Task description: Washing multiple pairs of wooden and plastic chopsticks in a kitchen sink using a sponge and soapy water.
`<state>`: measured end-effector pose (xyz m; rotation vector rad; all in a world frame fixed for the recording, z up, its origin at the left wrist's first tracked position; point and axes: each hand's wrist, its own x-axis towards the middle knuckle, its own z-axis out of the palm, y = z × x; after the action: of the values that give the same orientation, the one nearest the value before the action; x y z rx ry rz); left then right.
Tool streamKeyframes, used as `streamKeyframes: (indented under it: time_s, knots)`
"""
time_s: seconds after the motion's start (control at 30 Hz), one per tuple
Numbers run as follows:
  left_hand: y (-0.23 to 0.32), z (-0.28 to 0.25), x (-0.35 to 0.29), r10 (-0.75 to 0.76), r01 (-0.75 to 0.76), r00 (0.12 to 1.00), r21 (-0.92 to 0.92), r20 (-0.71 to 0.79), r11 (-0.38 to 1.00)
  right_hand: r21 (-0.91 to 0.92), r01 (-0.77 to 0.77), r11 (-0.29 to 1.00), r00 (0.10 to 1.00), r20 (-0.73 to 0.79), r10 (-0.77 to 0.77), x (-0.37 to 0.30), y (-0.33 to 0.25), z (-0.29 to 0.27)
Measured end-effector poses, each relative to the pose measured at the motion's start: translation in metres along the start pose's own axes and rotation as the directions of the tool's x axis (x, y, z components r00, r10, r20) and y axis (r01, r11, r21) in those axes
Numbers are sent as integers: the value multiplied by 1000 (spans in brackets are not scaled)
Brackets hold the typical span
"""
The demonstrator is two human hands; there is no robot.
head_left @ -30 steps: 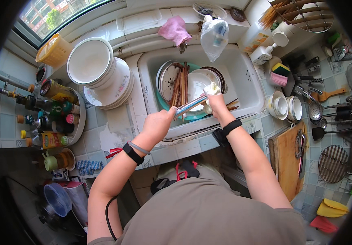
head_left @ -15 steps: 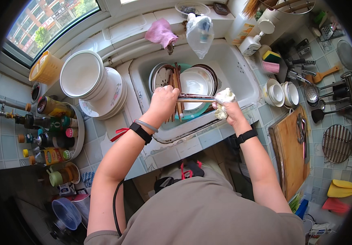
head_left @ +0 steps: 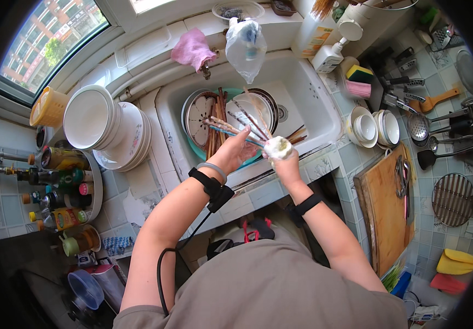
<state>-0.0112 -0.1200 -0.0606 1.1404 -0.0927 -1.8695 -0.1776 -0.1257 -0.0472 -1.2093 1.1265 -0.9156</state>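
Over the near edge of the sink (head_left: 324, 118), my left hand (head_left: 232, 152) is closed on a bundle of chopsticks (head_left: 258, 131), whose ends fan out in several directions. My right hand (head_left: 287, 167) grips a soapy, whitish cloth (head_left: 278, 148) pressed against the same bundle. Some chopstick ends stick out to the right of the cloth. Below my hands, a teal basin (head_left: 197, 156) holds a patterned plate (head_left: 199, 122), white bowls (head_left: 261, 104) and more loose chopsticks (head_left: 212, 141). My hands hide part of the basin.
Stacked white bowls (head_left: 89, 116) and plates (head_left: 132, 137) stand left of the sink. Small bowls (head_left: 363, 127), a pump bottle (head_left: 328, 57) and a sponge (head_left: 360, 74) are on the right. A pink cloth (head_left: 192, 49) and a plastic bag (head_left: 246, 52) hang above the sink.
The chopsticks, held level in a tight bundle before, now fan out. My left hand has moved lower and to the right, close to my right hand, which has shifted left and down.
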Motion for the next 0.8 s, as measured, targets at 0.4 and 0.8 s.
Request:
streamKeyframes:
  time_s: [0.4, 0.8]
  knots:
    - [7, 25, 49, 135, -178, 980, -331, -147, 927, -516, 381, 767, 863, 495, -95, 47, 2, -35]
    - [-4, -63, 77, 529, 11, 752, 809, -394, 587, -375, -12, 927, 984, 158, 76, 86, 21, -134]
